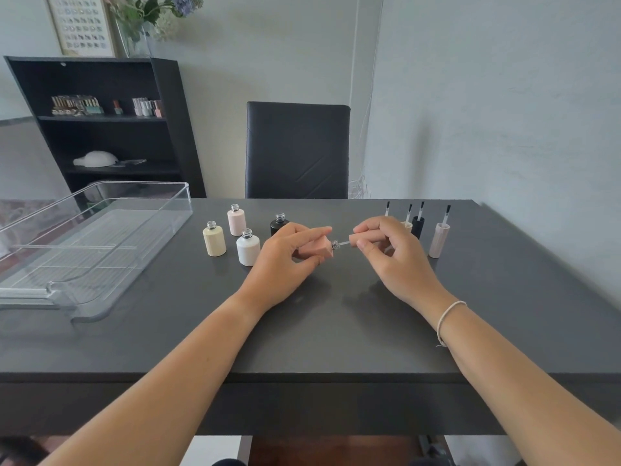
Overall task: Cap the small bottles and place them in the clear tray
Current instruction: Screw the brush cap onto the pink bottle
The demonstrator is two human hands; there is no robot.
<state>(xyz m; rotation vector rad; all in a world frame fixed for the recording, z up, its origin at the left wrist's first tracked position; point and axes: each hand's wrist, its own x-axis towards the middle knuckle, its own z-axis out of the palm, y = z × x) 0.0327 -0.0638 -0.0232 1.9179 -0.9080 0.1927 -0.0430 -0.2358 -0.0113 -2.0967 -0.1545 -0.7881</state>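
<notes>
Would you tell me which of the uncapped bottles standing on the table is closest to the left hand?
The white bottle: it stands right beside the left hand, at the front of the group. The cream, pale pink and black bottles stand farther off.

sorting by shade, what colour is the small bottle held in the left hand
Peach-pink; the small square-shouldered bottle in the left hand shows best in the head view.

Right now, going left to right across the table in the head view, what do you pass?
Clear tray → cream bottle → white bottle → left hand holding a peach bottle → right hand holding its cap → pale pink cap standing brush up.
</notes>
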